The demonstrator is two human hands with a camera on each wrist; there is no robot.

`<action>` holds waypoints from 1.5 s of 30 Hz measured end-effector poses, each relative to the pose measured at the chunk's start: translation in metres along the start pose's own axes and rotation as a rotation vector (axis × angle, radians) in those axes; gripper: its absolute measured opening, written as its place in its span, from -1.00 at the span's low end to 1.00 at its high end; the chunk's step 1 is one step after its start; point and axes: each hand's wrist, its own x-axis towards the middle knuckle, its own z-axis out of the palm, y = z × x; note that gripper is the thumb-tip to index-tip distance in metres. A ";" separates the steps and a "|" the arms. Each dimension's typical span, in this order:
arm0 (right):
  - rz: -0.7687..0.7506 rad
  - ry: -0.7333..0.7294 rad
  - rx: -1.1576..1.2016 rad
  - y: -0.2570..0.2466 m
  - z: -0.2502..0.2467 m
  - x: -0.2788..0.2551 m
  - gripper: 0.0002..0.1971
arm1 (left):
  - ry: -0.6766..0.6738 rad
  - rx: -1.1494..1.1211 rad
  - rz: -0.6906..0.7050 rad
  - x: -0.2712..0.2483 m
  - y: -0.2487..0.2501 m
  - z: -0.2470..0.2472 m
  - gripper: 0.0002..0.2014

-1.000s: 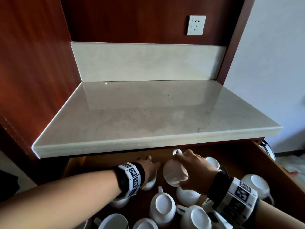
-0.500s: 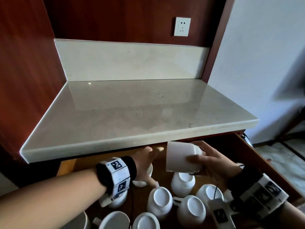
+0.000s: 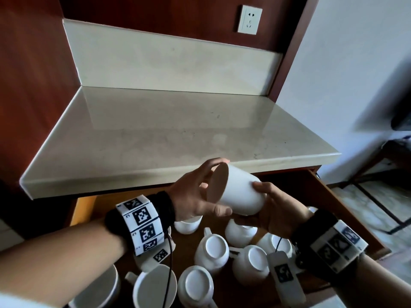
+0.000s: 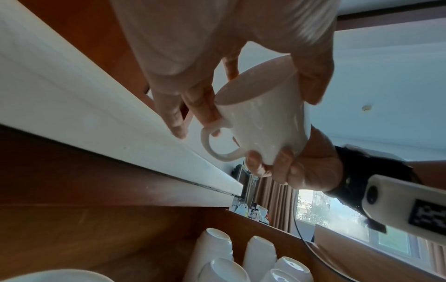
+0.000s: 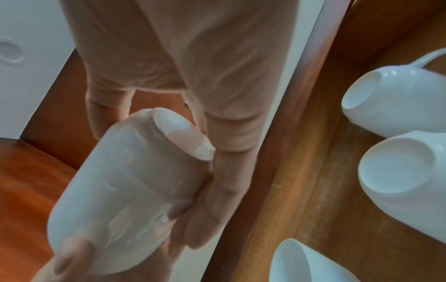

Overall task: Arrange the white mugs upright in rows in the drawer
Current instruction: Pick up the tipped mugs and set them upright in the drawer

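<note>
A white mug (image 3: 240, 192) lies on its side in the air above the open drawer (image 3: 347, 207), mouth facing left. My left hand (image 3: 213, 187) grips its rim end, thumb below and fingers above. My right hand (image 3: 266, 205) holds the base end from the right and underneath. In the left wrist view the mug (image 4: 260, 118) has its handle pointing down. The right wrist view shows the mug (image 5: 135, 190) base-on, with my fingers (image 5: 229, 171) along its side. Several white mugs stand upside down in the drawer, among them one (image 3: 211, 250) below the hands; another (image 3: 153, 285) shows its open mouth.
The pale stone countertop (image 3: 178, 130) overhangs the back of the drawer, its front edge just behind the held mug. Red-brown wood panels close off the left and back. The drawer's right wall runs beside my right wrist. A wall socket (image 3: 249, 20) sits high up.
My right hand has lifted the mug out of the drawer and turned it on its side. My left hand has risen from the drawer's mugs and taken hold of its rim end.
</note>
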 end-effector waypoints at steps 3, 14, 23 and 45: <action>0.020 0.071 -0.172 -0.009 -0.009 0.006 -0.30 | 0.083 0.186 0.026 0.005 0.003 0.000 -0.10; -0.093 0.136 -0.623 -0.034 -0.088 0.033 -0.81 | -0.025 0.997 -0.346 0.045 -0.018 0.044 -0.12; -0.188 -0.107 -1.069 -0.022 -0.113 0.059 -0.78 | -0.074 1.027 -0.652 0.078 -0.047 0.073 -0.11; -0.046 -0.620 -2.283 0.024 -0.072 0.076 0.08 | -0.409 1.209 -0.703 0.115 -0.068 0.087 -0.28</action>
